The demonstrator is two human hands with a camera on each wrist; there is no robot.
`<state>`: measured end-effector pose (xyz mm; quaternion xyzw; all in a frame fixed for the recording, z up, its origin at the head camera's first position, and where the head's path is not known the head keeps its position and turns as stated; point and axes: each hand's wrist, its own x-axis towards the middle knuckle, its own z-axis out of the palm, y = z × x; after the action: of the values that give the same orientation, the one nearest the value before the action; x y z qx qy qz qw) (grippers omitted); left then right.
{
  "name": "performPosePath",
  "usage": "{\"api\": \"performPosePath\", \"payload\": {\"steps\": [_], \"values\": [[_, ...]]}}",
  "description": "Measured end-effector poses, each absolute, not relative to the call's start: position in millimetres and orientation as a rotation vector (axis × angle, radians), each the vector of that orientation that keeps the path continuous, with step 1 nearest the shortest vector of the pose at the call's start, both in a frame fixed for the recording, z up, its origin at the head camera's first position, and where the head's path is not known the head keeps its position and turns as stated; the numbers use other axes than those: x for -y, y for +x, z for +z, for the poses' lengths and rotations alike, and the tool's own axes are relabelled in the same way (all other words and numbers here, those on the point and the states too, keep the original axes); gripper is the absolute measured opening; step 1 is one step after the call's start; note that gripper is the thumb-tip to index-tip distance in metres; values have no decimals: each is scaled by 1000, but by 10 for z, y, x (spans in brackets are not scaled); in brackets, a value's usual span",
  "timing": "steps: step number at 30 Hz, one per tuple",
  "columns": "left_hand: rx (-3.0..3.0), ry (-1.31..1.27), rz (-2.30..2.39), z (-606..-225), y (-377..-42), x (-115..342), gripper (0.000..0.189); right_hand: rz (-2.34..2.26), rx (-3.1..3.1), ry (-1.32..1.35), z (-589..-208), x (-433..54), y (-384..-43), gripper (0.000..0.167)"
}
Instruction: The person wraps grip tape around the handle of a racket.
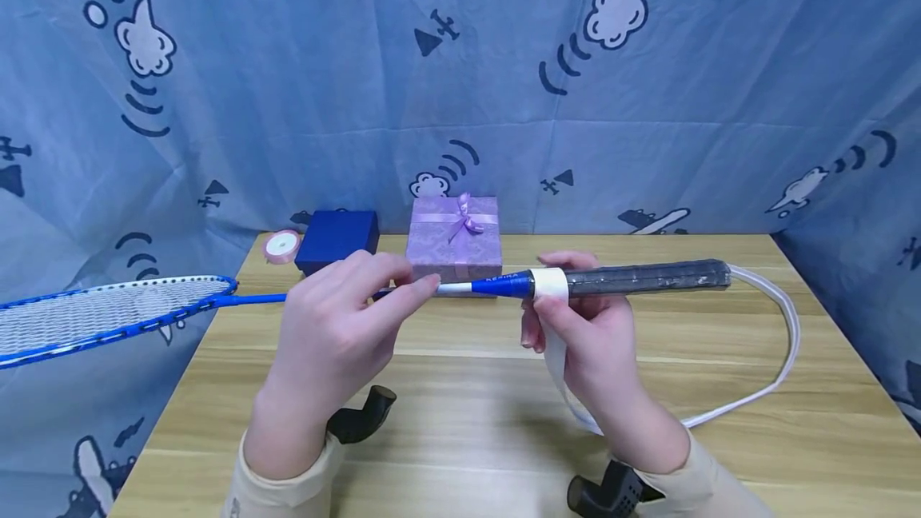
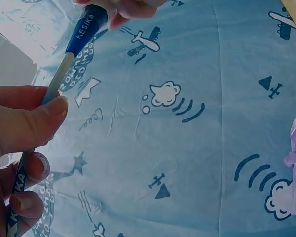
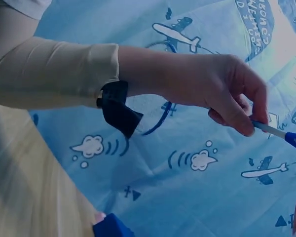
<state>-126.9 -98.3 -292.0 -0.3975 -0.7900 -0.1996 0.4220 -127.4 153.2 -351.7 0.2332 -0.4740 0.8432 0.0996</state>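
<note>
A badminton racket [image 1: 504, 285] with a blue frame and white strings [image 1: 108, 312] lies crosswise in the air above the table, its head at the left. My left hand [image 1: 338, 334] pinches the thin shaft [image 2: 53, 81] between thumb and fingers. Over at the blue cone, my right hand [image 1: 597, 334] grips the top of the dark handle [image 1: 647, 277], thumb pressed on a white grip tape [image 1: 552, 284] that goes round it there. The tape hangs below that hand; a white strip also loops out by the handle's butt. In the right wrist view, the right hand is mostly out of frame.
A wooden table [image 1: 460, 454] lies below. At its back edge stand a pink-edged ribbon roll [image 1: 281, 246], a dark blue box [image 1: 336, 238] and a lilac gift box [image 1: 432, 242] with a bow. A patterned blue cloth [image 1: 489, 102] hangs behind and at the sides.
</note>
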Motion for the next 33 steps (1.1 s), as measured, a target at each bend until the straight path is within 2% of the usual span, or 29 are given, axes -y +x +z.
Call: {"api": "performPosePath", "payload": {"steps": [3, 5, 14, 22, 25, 29, 33], "values": [[1970, -1004, -506, -2897, -1293, 980, 27, 2517, 1366, 771, -3503, -1577, -1331, 33], [1987, -1005, -506, -2890, -1315, 971, 25, 2514, 1361, 785, -3484, -1613, -1351, 29], [2003, -871, -487, -2990, -1365, 1119, 26, 2497, 1405, 390, -3435, -1815, -1331, 17], [1893, -823, -488, -3063, -1310, 1298, 22, 2508, 1435, 416, -3505, -1873, -1294, 3], [1833, -838, -485, -3018, -1338, 1310, 23, 2473, 1508, 376, -3437, -1900, -1308, 7], [1797, -862, -466, -2951, -1384, 1318, 25, 2454, 1623, 370, -3345, -1962, -1309, 5], [1782, -876, -446, -2867, -1419, 1338, 24, 2443, 1597, 546, -3284, -2009, -1323, 26]]}}
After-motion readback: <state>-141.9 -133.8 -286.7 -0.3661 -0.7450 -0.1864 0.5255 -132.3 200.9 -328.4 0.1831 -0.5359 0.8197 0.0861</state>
